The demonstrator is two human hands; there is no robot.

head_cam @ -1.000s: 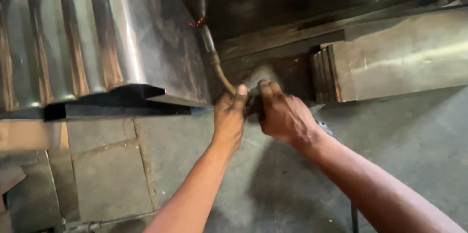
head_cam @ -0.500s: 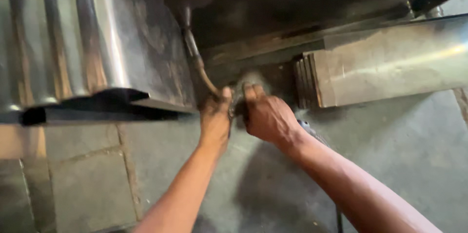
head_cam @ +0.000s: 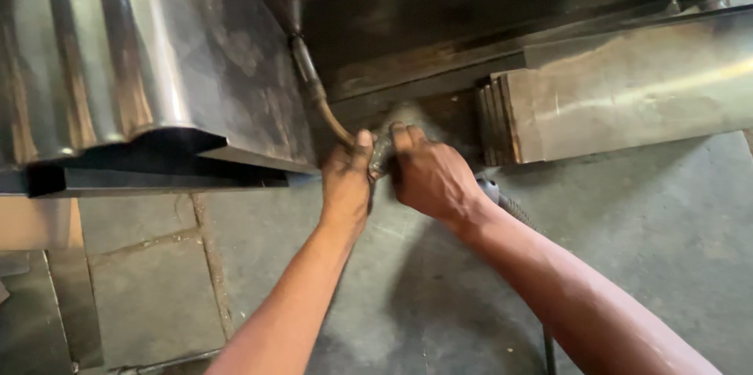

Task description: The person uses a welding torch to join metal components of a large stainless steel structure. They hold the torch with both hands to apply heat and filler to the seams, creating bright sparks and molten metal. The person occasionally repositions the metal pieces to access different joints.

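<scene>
Both my hands hold a welding torch over the floor. My left hand is closed around the front of the grip, just under the curved brass neck. My right hand clasps the rear of the handle, which is mostly hidden between the hands. The neck rises up and left to a dark nozzle set against the seam where the ribbed shiny metal panel meets a dark steel sheet. No spark shows at the tip.
A thick brushed-metal bar with stacked plate ends lies right of my hands. The torch's ribbed cable runs back under my right forearm. Grey concrete floor is below, with tiled slabs at the lower left.
A small red glow at the torch tip one second ago is gone. The view has drifted, so hands and torch sit slightly further left; the grip is unchanged.
</scene>
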